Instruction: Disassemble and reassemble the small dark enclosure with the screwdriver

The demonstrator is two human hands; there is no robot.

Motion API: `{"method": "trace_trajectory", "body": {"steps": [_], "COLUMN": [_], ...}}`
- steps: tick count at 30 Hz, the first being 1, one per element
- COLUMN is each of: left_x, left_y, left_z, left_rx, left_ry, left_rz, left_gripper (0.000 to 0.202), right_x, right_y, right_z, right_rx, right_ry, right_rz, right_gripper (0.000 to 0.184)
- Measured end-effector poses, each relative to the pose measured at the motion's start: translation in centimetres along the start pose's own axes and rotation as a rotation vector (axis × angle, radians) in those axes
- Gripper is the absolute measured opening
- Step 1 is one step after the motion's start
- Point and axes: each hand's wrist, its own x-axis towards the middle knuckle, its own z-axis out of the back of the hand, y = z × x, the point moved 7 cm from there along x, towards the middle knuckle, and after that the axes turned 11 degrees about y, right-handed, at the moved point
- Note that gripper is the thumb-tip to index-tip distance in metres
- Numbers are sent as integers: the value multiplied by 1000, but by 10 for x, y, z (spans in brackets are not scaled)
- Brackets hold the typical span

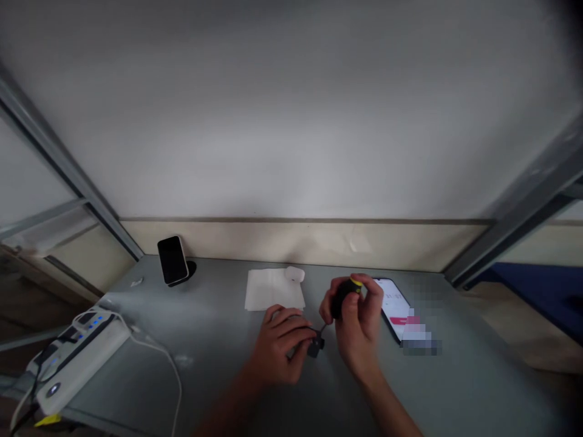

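Observation:
My right hand (357, 321) is closed around the black and yellow handle of a screwdriver (345, 296). Its thin metal shaft slants down and left to a small black part (314, 347). That part is pinched between the thumb and fingers of my left hand (285, 345), low over the grey table. The screwdriver's tip meets the part, but exactly where it sits is too small to make out. My left fingers hide some of the part.
Behind my hands lie white paper sheets (268, 290) with a small white rounded object (295, 274). A lit phone (392, 306) lies to the right. A dark-screened device (173, 260) stands back left. A white power strip (75, 358) with cables is at the left edge.

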Motion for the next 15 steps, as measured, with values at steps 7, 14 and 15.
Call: {"method": "trace_trajectory", "body": {"steps": [7, 14, 15], "left_x": [0, 4, 4], "left_y": [3, 1, 1], "left_z": [-5, -7, -8], "left_rx": [33, -33, -41], "left_ry": [44, 62, 69], "left_rz": [61, 94, 101], "left_gripper": [15, 12, 12], "right_x": [1, 2, 2], "right_y": [-2, 3, 4], "right_z": [0, -4, -4], "right_rx": [-41, -52, -65], "right_ry": [1, 81, 93], "right_rz": [-18, -11, -3], "right_gripper": [17, 19, 21]}}
